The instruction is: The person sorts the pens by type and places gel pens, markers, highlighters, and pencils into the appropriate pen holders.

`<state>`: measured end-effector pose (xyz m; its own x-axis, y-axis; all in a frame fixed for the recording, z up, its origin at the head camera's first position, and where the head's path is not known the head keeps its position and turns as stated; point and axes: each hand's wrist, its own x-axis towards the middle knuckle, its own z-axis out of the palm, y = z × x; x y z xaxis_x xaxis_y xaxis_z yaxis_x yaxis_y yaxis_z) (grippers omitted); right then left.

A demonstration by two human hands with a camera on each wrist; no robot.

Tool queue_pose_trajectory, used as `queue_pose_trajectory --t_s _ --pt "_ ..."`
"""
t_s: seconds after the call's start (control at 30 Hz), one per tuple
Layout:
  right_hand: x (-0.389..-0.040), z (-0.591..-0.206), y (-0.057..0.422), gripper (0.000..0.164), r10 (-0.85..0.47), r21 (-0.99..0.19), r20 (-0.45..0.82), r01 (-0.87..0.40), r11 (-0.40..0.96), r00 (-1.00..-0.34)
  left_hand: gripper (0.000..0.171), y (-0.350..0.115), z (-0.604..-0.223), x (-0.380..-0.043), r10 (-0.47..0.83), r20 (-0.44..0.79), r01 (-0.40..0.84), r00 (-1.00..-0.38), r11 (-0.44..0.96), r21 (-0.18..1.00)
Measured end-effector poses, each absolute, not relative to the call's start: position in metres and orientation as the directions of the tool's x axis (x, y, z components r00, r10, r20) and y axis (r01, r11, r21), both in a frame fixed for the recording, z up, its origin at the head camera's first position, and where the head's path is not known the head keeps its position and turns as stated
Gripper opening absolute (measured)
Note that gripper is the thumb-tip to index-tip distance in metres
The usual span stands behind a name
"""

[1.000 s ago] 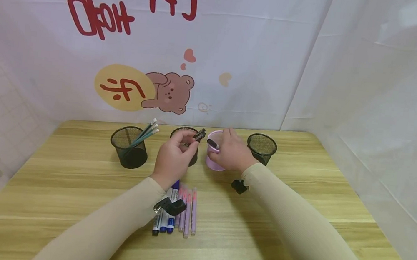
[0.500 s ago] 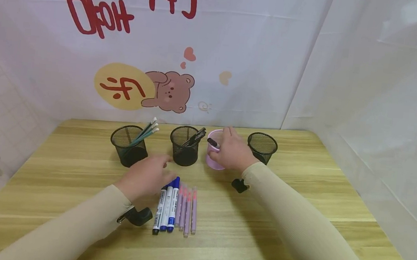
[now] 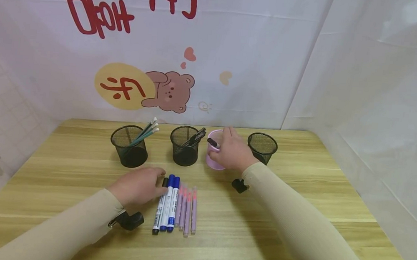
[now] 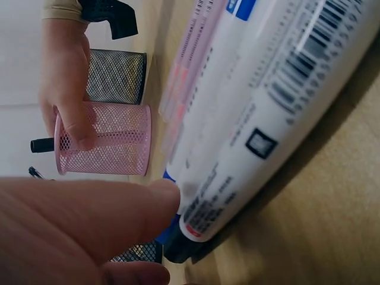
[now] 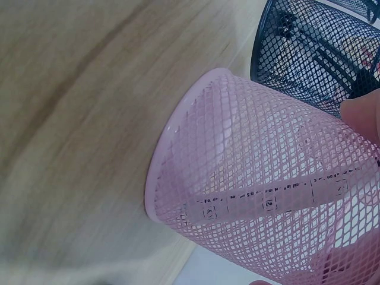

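Note:
My left hand [image 3: 139, 185] is low at the cap ends of three whiteboard markers lying side by side. Its thumb [image 4: 151, 205] is right at a black-capped marker [image 4: 231, 160], with the fingers spread from it around the cap. Two blue-capped markers [image 3: 168, 207] lie just to the right. My right hand [image 3: 233, 151] grips the pink mesh pen cup [image 5: 237, 154], thumb on the near side and fingers over the far rim. Inside that cup leans a white marker [image 5: 267, 199] with a black cap [image 3: 212, 143].
Several pale purple highlighters [image 3: 187, 216] lie beside the markers. Along the back stand a black mesh cup [image 3: 132, 156] with pencils [image 3: 148, 132], another [image 3: 184, 157] with black pens [image 3: 197, 137], and a third [image 3: 262, 145] behind my right wrist. A white printed cloth [image 3: 259, 68] hangs behind the table.
My left hand has let go of the black pens, which now lean in the second cup, and has moved down and left to the markers. The right hand stays on the pink cup.

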<state>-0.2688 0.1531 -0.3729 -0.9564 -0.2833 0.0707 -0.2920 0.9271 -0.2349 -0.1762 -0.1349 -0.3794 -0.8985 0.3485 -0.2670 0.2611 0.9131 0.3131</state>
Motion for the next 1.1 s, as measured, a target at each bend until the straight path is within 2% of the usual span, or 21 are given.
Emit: queue_pose_trajectory --t_s 0.3,0.57,1.1 --pt "-0.2675 -0.3728 0.1526 0.079 -0.272 -0.235 0.077 -0.283 0.930 -0.959 0.063 -0.1340 -0.3790 -0.1748 0.337 -0.301 0.244 -0.892 0.920 0.306" --pt "-0.2670 -0.3736 0.1531 0.076 -0.273 -0.240 0.086 -0.286 0.927 -0.958 0.057 -0.1341 -0.3800 -0.1754 0.352 -0.275 0.260 -0.894 0.911 0.320" --pt "-0.2679 -0.3737 0.1528 0.078 -0.272 -0.248 0.088 -0.286 0.926 -0.958 0.059 -0.1329 -0.3800 -0.1759 0.344 -0.286 0.252 -0.895 0.916 0.313"
